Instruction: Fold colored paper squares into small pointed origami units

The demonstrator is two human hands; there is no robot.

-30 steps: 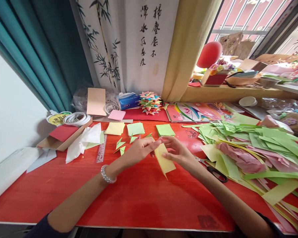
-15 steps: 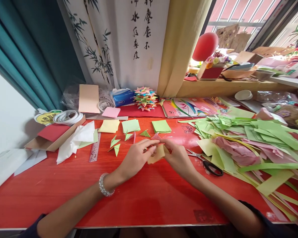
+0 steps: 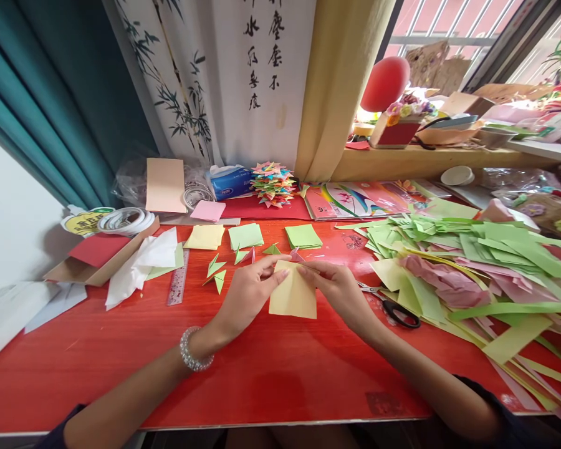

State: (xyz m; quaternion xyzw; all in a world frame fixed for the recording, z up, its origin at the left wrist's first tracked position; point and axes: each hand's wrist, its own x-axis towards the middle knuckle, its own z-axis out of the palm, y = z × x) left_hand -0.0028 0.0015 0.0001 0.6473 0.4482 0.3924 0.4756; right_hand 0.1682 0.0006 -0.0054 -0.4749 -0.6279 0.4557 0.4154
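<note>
Both my hands hold a yellow paper square (image 3: 293, 293) above the red table (image 3: 262, 368). My left hand (image 3: 250, 290) pinches its top left edge, and a bead bracelet sits on that wrist. My right hand (image 3: 336, 290) pinches the top right corner. The sheet hangs flat and unfolded between them. Just beyond my fingers lie small folded green and pink triangles (image 3: 217, 274). Three stacks of paper squares (image 3: 245, 236), yellow and green, lie in a row farther back.
Black-handled scissors (image 3: 393, 307) lie right of my right hand. A big heap of green, yellow and pink paper strips (image 3: 472, 268) covers the right side. A ruler (image 3: 177, 284), white tissue, tape rolls (image 3: 126, 219) and a cardboard box sit left. Folded paper stars (image 3: 272, 183) are stacked at the back.
The yellow paper, held narrow and then bunched between my fingers, is now opened out into a flat square. My hands stayed in about the same place.
</note>
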